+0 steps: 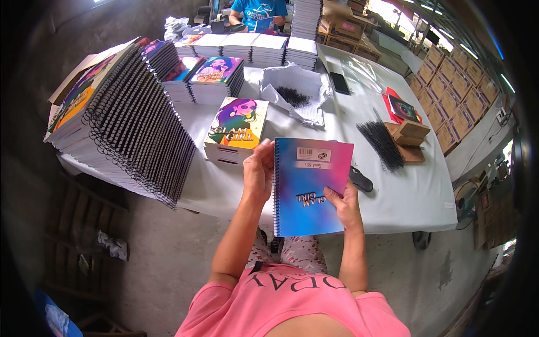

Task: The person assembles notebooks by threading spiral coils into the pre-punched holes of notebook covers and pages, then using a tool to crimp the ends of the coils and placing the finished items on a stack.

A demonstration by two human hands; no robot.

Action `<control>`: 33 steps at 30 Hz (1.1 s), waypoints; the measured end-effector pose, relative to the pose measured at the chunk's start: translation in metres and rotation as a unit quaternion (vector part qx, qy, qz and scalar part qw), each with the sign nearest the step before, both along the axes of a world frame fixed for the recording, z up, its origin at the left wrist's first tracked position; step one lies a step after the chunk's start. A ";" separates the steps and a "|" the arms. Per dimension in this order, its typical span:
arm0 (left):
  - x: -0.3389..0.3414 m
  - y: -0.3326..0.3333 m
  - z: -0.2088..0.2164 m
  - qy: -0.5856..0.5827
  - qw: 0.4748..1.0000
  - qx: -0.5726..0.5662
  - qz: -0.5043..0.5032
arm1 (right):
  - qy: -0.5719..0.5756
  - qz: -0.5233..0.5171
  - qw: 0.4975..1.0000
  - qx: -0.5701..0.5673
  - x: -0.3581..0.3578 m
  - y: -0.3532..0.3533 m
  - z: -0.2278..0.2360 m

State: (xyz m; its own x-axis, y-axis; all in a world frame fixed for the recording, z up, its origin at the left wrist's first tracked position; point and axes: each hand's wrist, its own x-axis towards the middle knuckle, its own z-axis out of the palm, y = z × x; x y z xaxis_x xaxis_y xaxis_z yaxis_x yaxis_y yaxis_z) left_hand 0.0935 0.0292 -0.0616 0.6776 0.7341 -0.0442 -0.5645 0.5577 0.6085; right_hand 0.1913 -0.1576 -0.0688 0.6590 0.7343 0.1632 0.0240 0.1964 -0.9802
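A pink and blue spiral notebook (311, 180) is held up in front of me, its black coil along the left edge. My right hand (346, 206) grips its right side, thumb on the cover and fingers behind. Near the coil's upper end my left hand (258, 170) is closed against the bound edge, its fingertips partly hidden. Just beyond that hand, a stack of unbound books with a yellow illustrated cover (238, 123) sits on the white-covered table (415, 196). Black plastic coils (379, 146) lie beside a wooden block stand (407, 137) on the right.
A tall pile of coil-bound notebooks (140, 123) fills the table's left. More book stacks (216, 76) and a white-lined box of black coils (295, 95) stand farther back. A phone (339, 83) and a dark tool (361, 180) lie rightward. Another person (259, 14) sits across.
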 end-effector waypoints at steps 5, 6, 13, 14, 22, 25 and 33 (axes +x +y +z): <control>-0.001 -0.002 -0.010 -0.006 0.999 0.034 0.000 | -0.071 -0.035 0.997 -0.004 0.000 -0.005 0.001; 0.000 0.000 -0.011 0.009 0.999 0.052 0.008 | -0.081 -0.042 0.996 0.001 0.000 -0.006 0.000; 0.000 0.001 -0.007 0.163 0.945 0.262 0.105 | -0.333 -0.109 0.935 -0.063 -0.008 -0.017 0.011; -0.005 0.004 -0.001 0.153 0.949 0.263 0.085 | -0.333 -0.108 0.935 -0.054 -0.009 -0.013 0.014; -0.038 -0.003 0.011 0.103 0.953 0.285 -0.002 | -0.350 -0.106 0.930 -0.022 -0.010 -0.027 0.014; -0.053 -0.004 0.015 0.103 0.960 0.260 0.001 | -0.333 -0.085 0.938 -0.049 -0.011 -0.028 0.015; -0.105 -0.043 0.067 0.028 0.952 0.296 0.073 | -0.190 -0.042 0.979 0.069 -0.026 0.004 0.056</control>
State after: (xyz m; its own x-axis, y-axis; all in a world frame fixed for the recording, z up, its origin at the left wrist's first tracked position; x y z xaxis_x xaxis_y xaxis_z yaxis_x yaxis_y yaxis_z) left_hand -0.0112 -0.0135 0.0049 0.5753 0.7275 0.3739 -0.5668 0.0250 0.8235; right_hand 0.1654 -0.1536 -0.0132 0.5884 0.6344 0.5013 0.4023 0.3081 -0.8621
